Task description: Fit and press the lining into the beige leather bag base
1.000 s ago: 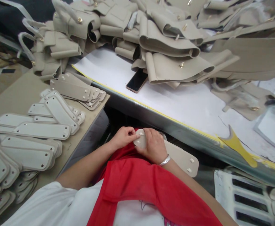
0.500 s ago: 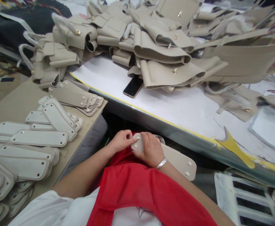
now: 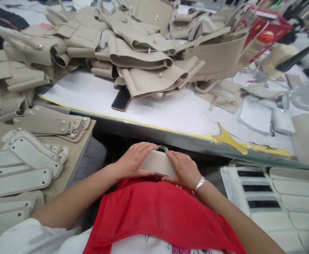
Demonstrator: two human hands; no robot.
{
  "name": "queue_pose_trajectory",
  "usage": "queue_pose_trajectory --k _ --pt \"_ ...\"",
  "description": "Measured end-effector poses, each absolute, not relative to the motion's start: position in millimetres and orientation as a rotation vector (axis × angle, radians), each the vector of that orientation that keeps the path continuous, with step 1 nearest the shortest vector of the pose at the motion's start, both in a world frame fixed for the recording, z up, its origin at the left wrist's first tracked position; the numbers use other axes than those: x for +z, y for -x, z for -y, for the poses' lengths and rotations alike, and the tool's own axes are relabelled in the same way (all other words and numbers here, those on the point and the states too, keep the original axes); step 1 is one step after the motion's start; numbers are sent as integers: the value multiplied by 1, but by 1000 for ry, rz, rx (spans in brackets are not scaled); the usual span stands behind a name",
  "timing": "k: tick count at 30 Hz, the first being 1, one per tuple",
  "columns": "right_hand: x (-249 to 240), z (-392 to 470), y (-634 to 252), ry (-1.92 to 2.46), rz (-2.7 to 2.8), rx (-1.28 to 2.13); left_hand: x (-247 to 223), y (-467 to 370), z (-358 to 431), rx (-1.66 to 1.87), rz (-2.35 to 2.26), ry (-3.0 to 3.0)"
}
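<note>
Over my lap, just under the table edge, both hands grip one beige oblong panel (image 3: 157, 164). My left hand (image 3: 132, 160) holds its left end and my right hand (image 3: 184, 170), with a silver bracelet on the wrist, holds its right end. The panel is turned nearly edge-on toward me and most of its length is hidden by my hands. A red cloth (image 3: 154, 211) lies across my lap below it.
Stacks of similar beige panels (image 3: 24, 160) lie on a side board at the left. The white table (image 3: 170, 113) carries a phone (image 3: 121, 98) and a heap of folded beige bag parts (image 3: 141, 56). A white slotted crate (image 3: 252, 190) stands at my right.
The panel has been turned from lying flat to the right into a grip between both hands. My left hand went from pinching a stud to holding the end. The camera swung right.
</note>
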State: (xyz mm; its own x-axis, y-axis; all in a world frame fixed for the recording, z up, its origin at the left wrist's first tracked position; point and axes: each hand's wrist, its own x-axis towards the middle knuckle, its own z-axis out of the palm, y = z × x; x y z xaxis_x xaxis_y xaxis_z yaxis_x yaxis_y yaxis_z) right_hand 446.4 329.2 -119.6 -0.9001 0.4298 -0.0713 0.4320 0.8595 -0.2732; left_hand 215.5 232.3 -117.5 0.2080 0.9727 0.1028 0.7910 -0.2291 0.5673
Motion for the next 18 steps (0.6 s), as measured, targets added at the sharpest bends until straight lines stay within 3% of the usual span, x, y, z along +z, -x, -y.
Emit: queue_pose_trajectory --k 10,18 --pt "-124 -327 -447 -754 -3034 -476 -143 -226 -243 341 -1627 -2170" --pt "-125 -326 -450 -727 -3050 -451 -140 -229 -241 353 -1632 -2200"
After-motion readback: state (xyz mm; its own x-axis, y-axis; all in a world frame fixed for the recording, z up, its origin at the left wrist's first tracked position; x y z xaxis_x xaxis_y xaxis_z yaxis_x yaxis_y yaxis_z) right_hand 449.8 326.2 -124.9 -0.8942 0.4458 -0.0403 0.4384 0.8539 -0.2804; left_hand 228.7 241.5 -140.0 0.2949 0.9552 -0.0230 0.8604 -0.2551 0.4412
